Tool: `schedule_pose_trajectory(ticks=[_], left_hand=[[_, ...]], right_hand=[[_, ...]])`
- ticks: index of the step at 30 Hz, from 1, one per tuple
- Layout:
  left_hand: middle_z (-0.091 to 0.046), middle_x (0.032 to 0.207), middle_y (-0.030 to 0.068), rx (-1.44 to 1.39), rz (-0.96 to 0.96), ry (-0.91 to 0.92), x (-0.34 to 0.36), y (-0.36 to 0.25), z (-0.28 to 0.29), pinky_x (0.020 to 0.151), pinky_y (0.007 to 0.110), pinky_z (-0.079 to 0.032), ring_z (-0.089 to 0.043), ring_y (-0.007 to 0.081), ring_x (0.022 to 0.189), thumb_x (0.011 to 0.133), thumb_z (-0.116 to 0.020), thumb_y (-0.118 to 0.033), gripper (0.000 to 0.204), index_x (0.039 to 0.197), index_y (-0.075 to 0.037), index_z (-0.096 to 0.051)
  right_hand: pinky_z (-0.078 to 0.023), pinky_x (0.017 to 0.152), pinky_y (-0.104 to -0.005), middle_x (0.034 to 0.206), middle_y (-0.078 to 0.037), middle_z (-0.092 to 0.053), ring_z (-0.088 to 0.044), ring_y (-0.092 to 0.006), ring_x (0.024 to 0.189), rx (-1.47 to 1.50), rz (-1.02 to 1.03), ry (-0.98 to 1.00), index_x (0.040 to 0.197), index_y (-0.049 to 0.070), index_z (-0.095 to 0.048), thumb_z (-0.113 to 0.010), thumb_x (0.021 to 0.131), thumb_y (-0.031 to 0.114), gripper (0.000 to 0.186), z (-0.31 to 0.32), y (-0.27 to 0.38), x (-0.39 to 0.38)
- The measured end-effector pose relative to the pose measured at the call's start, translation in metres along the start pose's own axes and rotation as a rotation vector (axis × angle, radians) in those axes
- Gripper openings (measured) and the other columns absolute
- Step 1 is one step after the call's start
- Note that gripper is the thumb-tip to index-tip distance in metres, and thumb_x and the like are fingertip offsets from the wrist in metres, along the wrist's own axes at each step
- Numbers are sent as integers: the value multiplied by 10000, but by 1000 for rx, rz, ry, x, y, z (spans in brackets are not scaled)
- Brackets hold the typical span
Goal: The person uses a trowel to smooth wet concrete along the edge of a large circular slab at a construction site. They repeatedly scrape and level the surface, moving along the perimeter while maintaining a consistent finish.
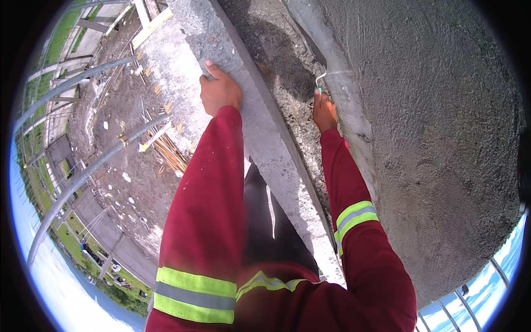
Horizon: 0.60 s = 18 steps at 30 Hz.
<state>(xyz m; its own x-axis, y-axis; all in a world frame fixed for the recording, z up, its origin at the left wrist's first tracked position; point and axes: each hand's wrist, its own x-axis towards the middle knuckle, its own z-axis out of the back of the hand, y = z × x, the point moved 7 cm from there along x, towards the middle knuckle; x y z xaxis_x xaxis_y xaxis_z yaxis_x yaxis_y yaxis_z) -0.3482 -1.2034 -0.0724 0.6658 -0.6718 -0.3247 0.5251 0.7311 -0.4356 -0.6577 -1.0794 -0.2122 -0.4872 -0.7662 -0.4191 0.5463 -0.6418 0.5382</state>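
My left hand (pixel 220 91) grips the edge of a pale, rough concrete beam (pixel 271 144), thumb extended along it and fingers curled at its side. Farther right, my right hand (pixel 324 113) is closed on the green handle of a tool (pixel 319 89) with a bent light-coloured metal shank. The tool is in the rough, debris-strewn channel (pixel 276 52) between the beam and a grey plastered surface (pixel 431 138); its working end is hard to make out against the plaster edge. Both my forearms wear red sleeves with reflective yellow-and-silver bands.
Metal tubes (pixel 88 171) cross the left side over a drop to dirt ground (pixel 113 182). Timber strips (pixel 166 152) lie lower down, and a board (pixel 152 27) juts at upper left. More metal bars (pixel 470 310) stand at lower right against sky.
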Motion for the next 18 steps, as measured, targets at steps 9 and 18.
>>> schedule_pose_trajectory(ticks=[9, 18], left_hand=[[-731, 1226, 245, 10, 3, -10, -1, 0, 3, 1010, 531, -521, -680, 437, 1175, 1054, -264, -698, 858, 1383, 9, -624], [-735, 1207, 248, 5, 11, -9, 0, 1, 1, 1006, 529, -523, -687, 441, 1156, 1051, -278, -699, 850, 1350, 11, -637]], right_hand=[[-470, 984, -618, 1139, -346, -694, -641, -538, 1121, -13, -124, 26, 1203, 22, -678, -323, 1101, 568, 659, 2, -8, -6], [-473, 959, -617, 1076, -356, -695, -653, -540, 1094, 30, -21, 28, 1186, -9, -674, -331, 1105, 554, 664, -2, -3, 5]])
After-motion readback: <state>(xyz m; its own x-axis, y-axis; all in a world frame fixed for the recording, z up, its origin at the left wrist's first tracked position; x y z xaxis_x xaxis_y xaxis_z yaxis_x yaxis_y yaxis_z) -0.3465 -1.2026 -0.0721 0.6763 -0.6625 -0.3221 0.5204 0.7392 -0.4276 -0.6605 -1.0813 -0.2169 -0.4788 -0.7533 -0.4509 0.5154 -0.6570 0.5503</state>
